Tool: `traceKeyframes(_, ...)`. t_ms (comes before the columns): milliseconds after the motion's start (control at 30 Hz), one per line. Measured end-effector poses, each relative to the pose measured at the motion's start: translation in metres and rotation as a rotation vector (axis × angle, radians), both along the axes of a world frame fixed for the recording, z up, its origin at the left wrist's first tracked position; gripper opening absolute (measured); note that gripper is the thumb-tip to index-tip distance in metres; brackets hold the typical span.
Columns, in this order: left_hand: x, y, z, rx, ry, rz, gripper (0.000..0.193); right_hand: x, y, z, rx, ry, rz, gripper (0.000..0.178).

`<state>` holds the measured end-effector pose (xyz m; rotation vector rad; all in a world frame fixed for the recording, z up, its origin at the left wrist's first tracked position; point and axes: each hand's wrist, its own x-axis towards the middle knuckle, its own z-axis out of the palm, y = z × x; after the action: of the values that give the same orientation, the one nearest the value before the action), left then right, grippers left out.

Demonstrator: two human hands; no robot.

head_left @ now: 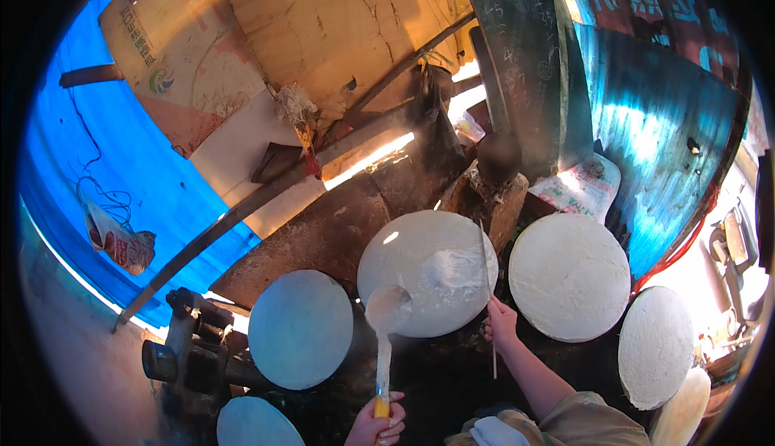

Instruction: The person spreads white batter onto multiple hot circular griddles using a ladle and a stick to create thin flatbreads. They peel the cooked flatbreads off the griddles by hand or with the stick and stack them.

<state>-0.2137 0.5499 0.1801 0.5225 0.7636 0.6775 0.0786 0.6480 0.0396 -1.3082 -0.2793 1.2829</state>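
My left hand (377,420), at the lower middle, is wrapped round the yellow handle of a ladle (389,310). The ladle's bowl is coated in pale batter and lies over the near left edge of a large round pale griddle (387,264). On the griddle's right part is a streaky white patch of batter (456,269). My right hand (501,322) grips a long thin spatula (485,252), seen nearly edge-on. Its blade reaches away from me across the griddle's right side, and its lower end sticks out below my fist.
Left of the griddle are two round discs (300,329) (257,423), bluish white. A white disc (569,276) and another disc (655,347) stand to the right. Dark machinery (194,349) sits far left. Behind are a rusty panel (323,232), a slanting pole (242,216) and a printed sack (583,186).
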Motion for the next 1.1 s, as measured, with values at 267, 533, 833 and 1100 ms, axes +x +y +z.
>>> traceKeyframes(267,0.082,0.08,-0.005,0.059,0.018,0.06,0.042,0.01,-0.075,0.019,-0.135,0.136,0.534,0.033)
traceKeyframes(533,0.156,0.059,-0.076,-0.143,0.223,0.27,0.019,-0.064,-0.059,-0.04,0.046,0.082,0.13,0.039)
traceKeyframes(833,0.109,0.061,-0.082,-0.424,0.027,0.272,0.01,-0.052,-0.029,-0.015,-0.086,0.21,0.243,0.038)
traceKeyframes(1100,0.067,0.059,-0.035,-0.477,-1.081,0.27,0.011,-0.063,-0.02,0.052,0.306,0.005,0.418,0.034)
